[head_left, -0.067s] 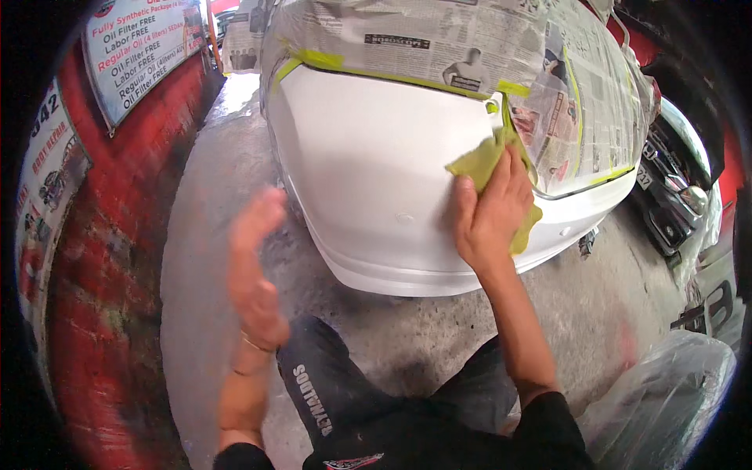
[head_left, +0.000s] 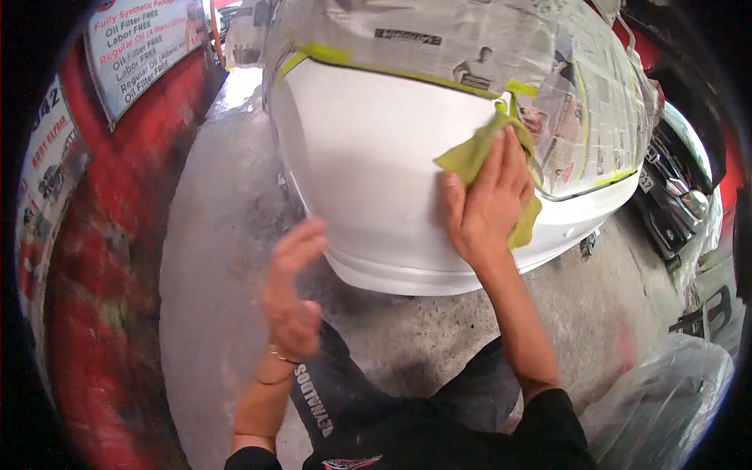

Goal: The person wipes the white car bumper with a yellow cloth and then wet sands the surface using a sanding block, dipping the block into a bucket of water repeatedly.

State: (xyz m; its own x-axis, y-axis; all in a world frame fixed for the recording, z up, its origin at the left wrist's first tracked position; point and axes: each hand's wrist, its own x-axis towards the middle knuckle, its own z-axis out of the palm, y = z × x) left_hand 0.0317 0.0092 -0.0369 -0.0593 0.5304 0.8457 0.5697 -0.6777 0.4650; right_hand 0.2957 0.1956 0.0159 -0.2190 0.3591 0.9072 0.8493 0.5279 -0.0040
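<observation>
Against the white-painted car bumper (head_left: 376,149) my right hand (head_left: 492,196) holds a yellow-green cloth (head_left: 470,157), its fingers stretched along it and the thumb out to the left. Part of the cloth is hidden under the palm; its edges show above and to the right of the hand. My left hand (head_left: 294,290) is in the air near the bumper's lower left corner, blurred, with nothing visible in it. Its fingers are stretched and the thumb stands apart.
Newspaper sheets (head_left: 423,47) cover the car body above the bumper, edged with yellow-green tape (head_left: 326,53). A red wall (head_left: 117,204) with hung signs (head_left: 145,59) runs along the left. A dark vehicle (head_left: 670,184) stands at right, and clear plastic sheeting (head_left: 658,399) lies lower right.
My left hand has swung to the right and slightly down, closer to the bumper's lower edge. The right hand and cloth have shifted a little left; the view itself has moved slightly.
</observation>
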